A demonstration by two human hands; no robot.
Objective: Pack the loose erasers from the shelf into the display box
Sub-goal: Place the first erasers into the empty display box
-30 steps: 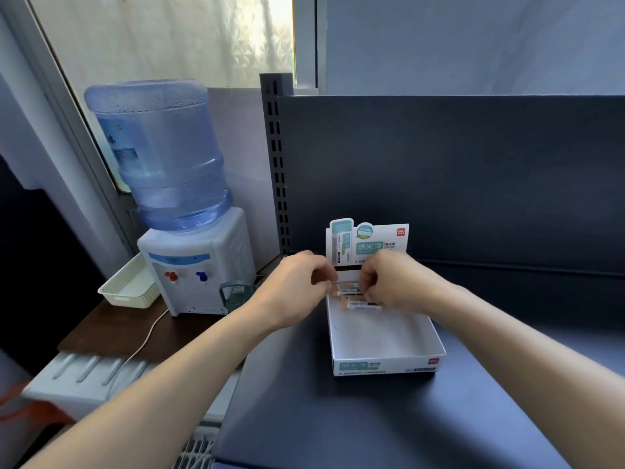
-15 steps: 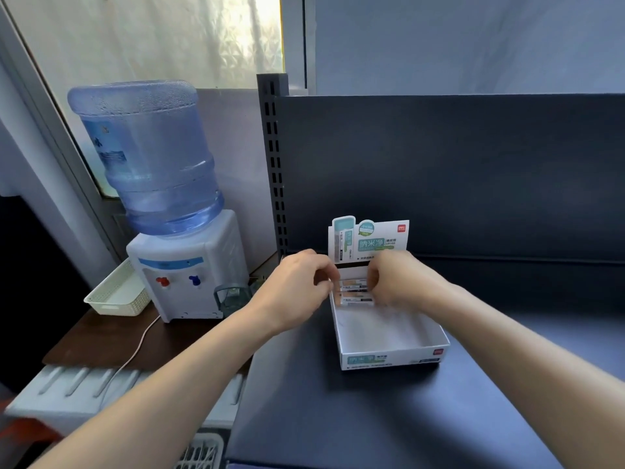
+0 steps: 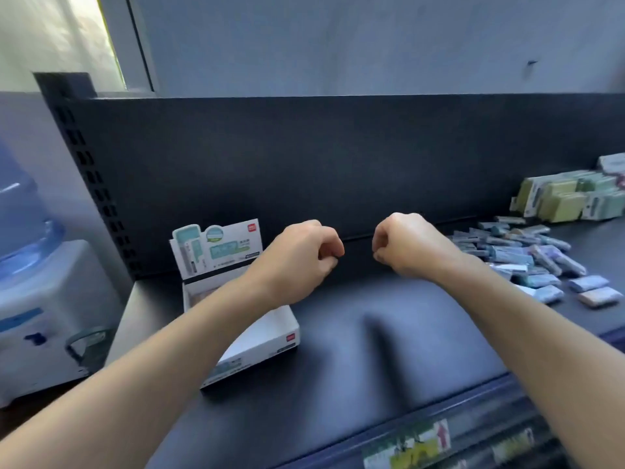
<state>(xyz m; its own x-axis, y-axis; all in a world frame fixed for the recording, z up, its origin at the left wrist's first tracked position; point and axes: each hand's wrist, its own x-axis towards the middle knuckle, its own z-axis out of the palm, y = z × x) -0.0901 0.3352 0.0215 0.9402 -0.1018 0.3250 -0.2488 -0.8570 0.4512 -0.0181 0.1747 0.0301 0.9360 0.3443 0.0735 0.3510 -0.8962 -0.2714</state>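
Note:
The white display box (image 3: pixel 284 336) with its upright printed header card stands at the left end of the dark shelf (image 3: pixel 372 336). My left forearm crosses over it and hides most of its inside. A heap of several loose erasers (image 3: pixel 527 253) in blue, purple and white sleeves lies at the right of the shelf. My left hand (image 3: pixel 297 255) and my right hand (image 3: pixel 409 245) hover side by side above the middle of the shelf, between box and heap. Both have their fingers curled in and I see nothing held in either.
Stacked green and white packs (image 3: pixel 568 201) stand against the shelf's back panel behind the heap. A water dispenser (image 3: pixel 37 299) sits left of the shelf on a lower surface. A label rail (image 3: pixel 406 445) runs along the shelf's front edge.
Both hands have left the back of the display box and moved right over the shelf. The view has swung right, bringing the eraser heap into sight.

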